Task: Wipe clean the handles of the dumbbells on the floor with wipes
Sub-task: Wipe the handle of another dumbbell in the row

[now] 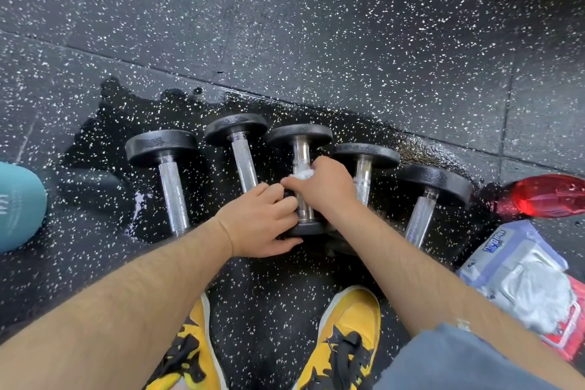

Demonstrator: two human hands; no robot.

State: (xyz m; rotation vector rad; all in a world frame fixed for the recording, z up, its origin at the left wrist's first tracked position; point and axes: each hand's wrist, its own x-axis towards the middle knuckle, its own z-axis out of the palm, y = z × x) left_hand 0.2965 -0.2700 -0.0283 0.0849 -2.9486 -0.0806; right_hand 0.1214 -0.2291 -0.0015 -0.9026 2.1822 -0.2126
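Observation:
Several black dumbbells with chrome handles lie side by side on the wet speckled rubber floor (316, 41). My right hand (326, 187) grips a crumpled white wipe (302, 173) wrapped against the handle of the middle dumbbell (300, 149). My left hand (264, 222) holds the near black end of that same dumbbell (305, 228), fingers curled over it. The handles of the other dumbbells, such as the leftmost one (172, 193) and the rightmost one (421, 218), lie bare.
A pack of wipes (525, 279) lies open on the floor at the right, with a red bottle (544, 196) behind it. A teal object (19, 206) sits at the left edge. My yellow shoes (345, 342) stand just below the dumbbells.

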